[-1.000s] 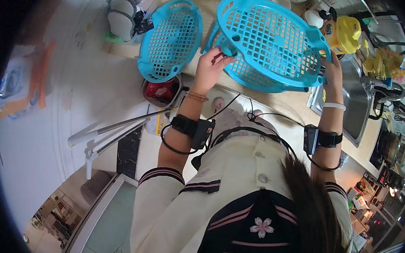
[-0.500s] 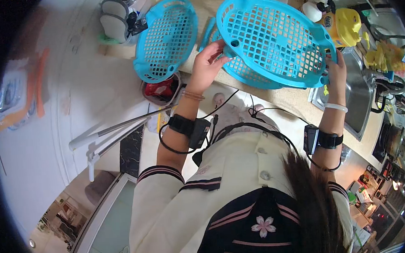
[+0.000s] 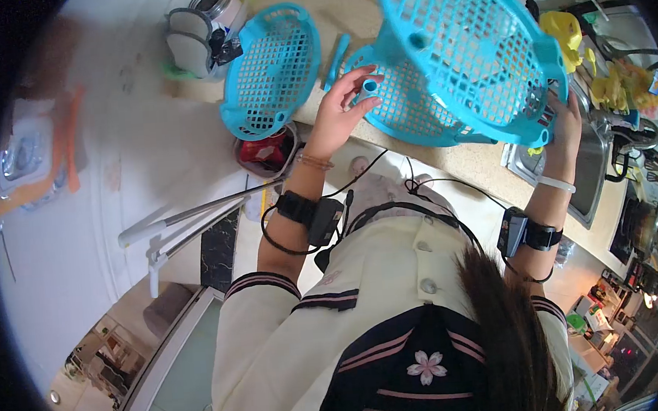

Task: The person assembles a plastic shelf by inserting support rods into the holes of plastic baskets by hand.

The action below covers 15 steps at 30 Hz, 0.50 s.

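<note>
Pinches a blue tube (image 3: 369, 90) in the left hand (image 3: 336, 119), between thumb and fingers, with the tube's hollow end exposed. Cannot tell whether joined to the lower tray (image 3: 411, 104) just beside it. Grips the right end of the upper tray (image 3: 478, 64) in the right hand (image 3: 564, 127), with fingers curled at the rim and fingertips partly hidden.

Holds the upper tray raised and tilted above the counter (image 3: 484, 162), to the right of the lower tray and partly covering it from view. Cannot tell whether touching the lower tray beneath.

Noted at the counter's near edge, between both hands: the lower tray, blue and latticed like the upper. Noted just left of it: a blue strip (image 3: 337, 59). Noted farther left, apart from both hands: a third tray (image 3: 272, 69), same lattice pattern. Noted beyond that, at far left: a black bag (image 3: 228, 50) and a jar (image 3: 215, 5).

Noted below the third tray's near end: a bin (image 3: 281, 165) with red contents. Noted at right, near the right hand: a sink (image 3: 592, 189); farther along, a yellow bottle (image 3: 562, 34).

Wears a bracelet (image 3: 315, 161) on the left wrist and a white band (image 3: 556, 184) on the right.
</note>
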{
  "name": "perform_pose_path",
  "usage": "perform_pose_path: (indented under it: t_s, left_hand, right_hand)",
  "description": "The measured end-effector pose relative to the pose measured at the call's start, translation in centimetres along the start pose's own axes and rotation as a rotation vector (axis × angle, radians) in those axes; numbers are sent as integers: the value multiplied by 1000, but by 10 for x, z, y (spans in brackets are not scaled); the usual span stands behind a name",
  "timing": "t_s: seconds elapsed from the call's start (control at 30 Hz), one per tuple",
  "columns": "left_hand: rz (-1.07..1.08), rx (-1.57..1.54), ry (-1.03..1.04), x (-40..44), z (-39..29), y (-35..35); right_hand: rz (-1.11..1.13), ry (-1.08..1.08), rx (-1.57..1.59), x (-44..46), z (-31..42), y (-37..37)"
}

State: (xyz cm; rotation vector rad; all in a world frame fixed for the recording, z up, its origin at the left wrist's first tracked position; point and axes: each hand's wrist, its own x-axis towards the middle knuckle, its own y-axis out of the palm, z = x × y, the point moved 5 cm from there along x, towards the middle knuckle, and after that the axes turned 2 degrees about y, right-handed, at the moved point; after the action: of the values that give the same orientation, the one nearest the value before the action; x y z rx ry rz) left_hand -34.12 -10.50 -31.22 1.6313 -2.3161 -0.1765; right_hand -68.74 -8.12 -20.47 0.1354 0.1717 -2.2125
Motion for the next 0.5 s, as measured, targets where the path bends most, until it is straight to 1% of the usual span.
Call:
perform_pose_path:
  t_s: [0.07,0.13,0.17,0.2,0.23,0.3,0.33,0.37,0.4,0.43,0.47,0.5]
  left_hand:
    - [-51,-2,-31,-2,10,-3]
    - [-93,150,78,-1,-11,-5]
    - [-113,225,130,-2,-20,-7]
    - [-217,401,203,-5,-24,-17]
    - [-249,527,191,-11,-28,-25]
    - [-307,769,169,-24,-39,-42]
    - [-312,756,158,-29,-32,-53]
    - [-307,713,106,-32,-27,-57]
    - [-303,671,53,-35,-23,-59]
    - [-297,629,-1,-38,-17,-60]
    - [-184,617,33,-35,-3,-49]
    - [-159,660,42,-33,0,-40]
  right_hand:
    - [-34,-7,-25,0,-7,-2]
    - [-74,-5,-21,3,-15,-9]
    - [-94,-5,54,4,-18,-17]
    - [-113,1,95,1,-17,-26]
    - [-136,6,135,0,-16,-38]
    - [-238,-110,218,5,-23,-78]
    - [-298,-147,216,6,-28,-101]
    - [-359,-183,211,0,-31,-120]
    - [-452,-170,169,-12,-33,-135]
    - [-482,-207,179,-17,-40,-156]
    - [-509,-186,213,-27,-58,-193]
    - [-522,-181,188,-40,-59,-198]
